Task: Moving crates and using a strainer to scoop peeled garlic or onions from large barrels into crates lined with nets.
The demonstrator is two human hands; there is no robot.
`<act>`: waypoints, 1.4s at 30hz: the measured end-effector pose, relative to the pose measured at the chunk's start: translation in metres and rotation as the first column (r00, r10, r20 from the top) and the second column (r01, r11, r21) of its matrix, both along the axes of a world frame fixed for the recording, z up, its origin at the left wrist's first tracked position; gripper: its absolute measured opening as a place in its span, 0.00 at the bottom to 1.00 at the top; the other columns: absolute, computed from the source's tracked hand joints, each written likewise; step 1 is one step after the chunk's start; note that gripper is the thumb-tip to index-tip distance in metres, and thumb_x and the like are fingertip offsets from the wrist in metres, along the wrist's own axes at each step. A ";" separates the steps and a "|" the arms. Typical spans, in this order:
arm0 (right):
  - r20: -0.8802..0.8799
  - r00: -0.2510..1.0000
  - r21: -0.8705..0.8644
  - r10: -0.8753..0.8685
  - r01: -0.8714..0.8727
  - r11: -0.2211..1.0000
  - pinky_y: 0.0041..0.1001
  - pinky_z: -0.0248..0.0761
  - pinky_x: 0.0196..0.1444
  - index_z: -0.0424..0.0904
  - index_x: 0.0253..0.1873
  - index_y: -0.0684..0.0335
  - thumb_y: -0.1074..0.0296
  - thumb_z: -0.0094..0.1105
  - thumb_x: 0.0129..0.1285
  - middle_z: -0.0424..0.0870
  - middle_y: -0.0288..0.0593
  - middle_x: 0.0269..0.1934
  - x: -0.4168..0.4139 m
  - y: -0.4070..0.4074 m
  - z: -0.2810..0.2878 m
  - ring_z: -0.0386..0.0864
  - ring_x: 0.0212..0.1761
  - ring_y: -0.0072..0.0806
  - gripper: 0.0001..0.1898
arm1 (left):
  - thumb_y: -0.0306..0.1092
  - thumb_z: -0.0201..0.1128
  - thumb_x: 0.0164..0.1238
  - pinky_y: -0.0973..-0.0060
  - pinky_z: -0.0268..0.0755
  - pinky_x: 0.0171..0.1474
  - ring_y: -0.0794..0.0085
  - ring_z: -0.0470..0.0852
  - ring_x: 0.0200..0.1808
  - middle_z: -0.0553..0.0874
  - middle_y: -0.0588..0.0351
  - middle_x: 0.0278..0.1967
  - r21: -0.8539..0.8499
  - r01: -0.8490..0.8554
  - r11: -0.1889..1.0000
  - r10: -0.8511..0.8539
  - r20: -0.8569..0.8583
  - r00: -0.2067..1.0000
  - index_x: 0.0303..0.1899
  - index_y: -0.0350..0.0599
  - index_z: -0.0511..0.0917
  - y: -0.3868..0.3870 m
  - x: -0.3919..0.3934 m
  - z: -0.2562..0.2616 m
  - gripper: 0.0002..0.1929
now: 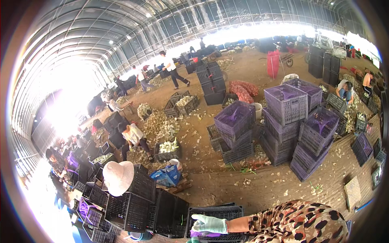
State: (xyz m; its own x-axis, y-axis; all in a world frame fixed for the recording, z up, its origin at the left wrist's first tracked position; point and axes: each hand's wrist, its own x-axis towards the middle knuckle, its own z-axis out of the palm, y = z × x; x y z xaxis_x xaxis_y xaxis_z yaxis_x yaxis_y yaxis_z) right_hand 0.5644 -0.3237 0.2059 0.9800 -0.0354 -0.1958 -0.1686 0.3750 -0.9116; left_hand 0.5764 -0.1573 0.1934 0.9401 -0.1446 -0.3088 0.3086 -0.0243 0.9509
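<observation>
My right hand (210, 224), in a pale green work glove, reaches from the right over a black plastic crate (218, 210). Its fingers point left. Purple material (206, 234) lies in the crate just below the palm, and I cannot tell whether the hand grips it. Of my left hand (193, 240), only a bit of green glove shows at the bottom edge beside the purple material. A patterned sleeve (299, 221) covers my right arm.
Stacked black crates (130, 209), one topped by a pale hat (118, 178), stand at left. Purple-lined crates (285, 104) are stacked ahead. A seated person (133, 136) works by heaped garlic (164, 124). A blue bag (166, 176) rests on the ground.
</observation>
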 end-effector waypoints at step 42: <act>-0.142 0.897 0.223 0.419 -0.383 0.896 0.16 0.49 0.19 0.81 0.50 0.58 0.61 0.63 0.65 0.71 0.25 0.23 0.061 -0.086 0.044 0.60 0.18 0.11 0.13 | 0.25 0.64 0.61 0.82 0.70 0.31 0.82 0.74 0.26 0.79 0.64 0.24 -0.382 -0.343 0.858 0.359 -0.032 0.933 0.26 0.46 0.76 -0.072 0.050 0.011 0.06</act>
State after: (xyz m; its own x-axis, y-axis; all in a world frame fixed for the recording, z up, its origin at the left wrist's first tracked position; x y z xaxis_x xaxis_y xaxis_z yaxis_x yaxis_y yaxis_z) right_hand 0.6251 -0.4094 0.2500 0.8495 0.4069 -0.3357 -0.4957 0.3983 -0.7718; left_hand 0.6263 -0.2292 0.2048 0.9604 0.1000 -0.2599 0.1917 0.4397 0.8775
